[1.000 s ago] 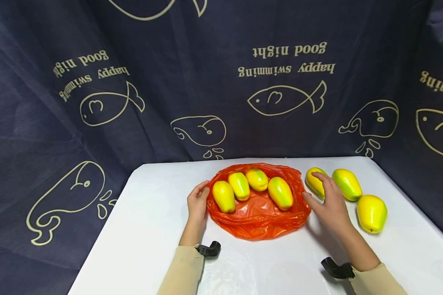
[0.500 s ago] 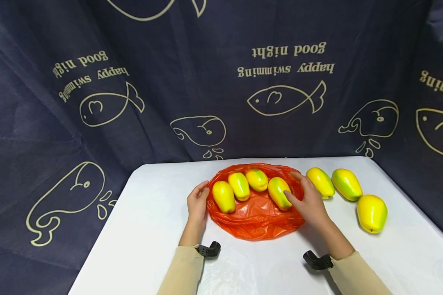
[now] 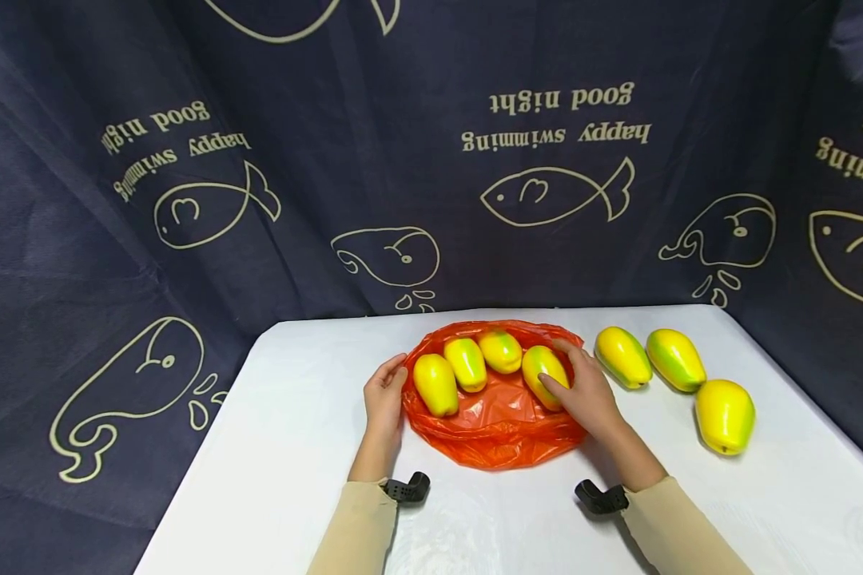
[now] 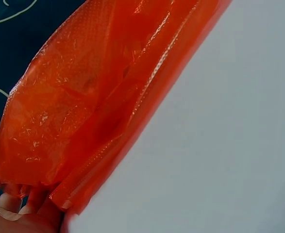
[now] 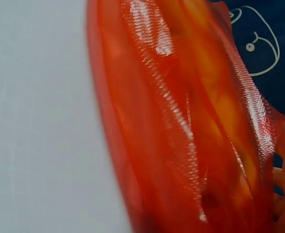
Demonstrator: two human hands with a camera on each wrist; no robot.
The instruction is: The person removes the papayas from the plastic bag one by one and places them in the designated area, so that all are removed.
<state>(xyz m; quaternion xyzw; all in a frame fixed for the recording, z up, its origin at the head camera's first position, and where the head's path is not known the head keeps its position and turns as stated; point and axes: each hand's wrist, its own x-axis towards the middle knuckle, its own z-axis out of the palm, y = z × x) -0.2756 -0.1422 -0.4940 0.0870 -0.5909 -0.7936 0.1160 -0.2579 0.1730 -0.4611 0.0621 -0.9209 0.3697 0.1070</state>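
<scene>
Dark blue cloth [image 3: 475, 263] printed with pale whales and fish and upside-down lettering [image 3: 555, 136] hangs behind and at both sides of a white, round-cornered tabletop [image 3: 295, 447]. The red plastic bag [image 3: 499, 399] lies near the far edge, mouth upward, with four yellow-green mango-like fruits [image 3: 466, 364] inside: three toward the left and back, one apart at the right. Three loose fruits [image 3: 676, 359] lie on the tabletop to the right of the bag, the nearest of them toward the right edge. White surface runs from the bag to the left edge, and between the two forearms toward the wearer.

The left hand [image 3: 386, 393] pinches the bag's left rim. The right hand [image 3: 588, 395] is at the right rim, thumb over the rightmost fruit in the bag; whether it grips the film or the fruit I cannot tell.

Only the head view shows the contents plainly. The left wrist view shows the bag's outer wall, folded and creased, with fingers under its edge; the right wrist view shows yellow-orange shapes through the film, somewhat blurred, with the hand partly cut off at the frame's side.
</scene>
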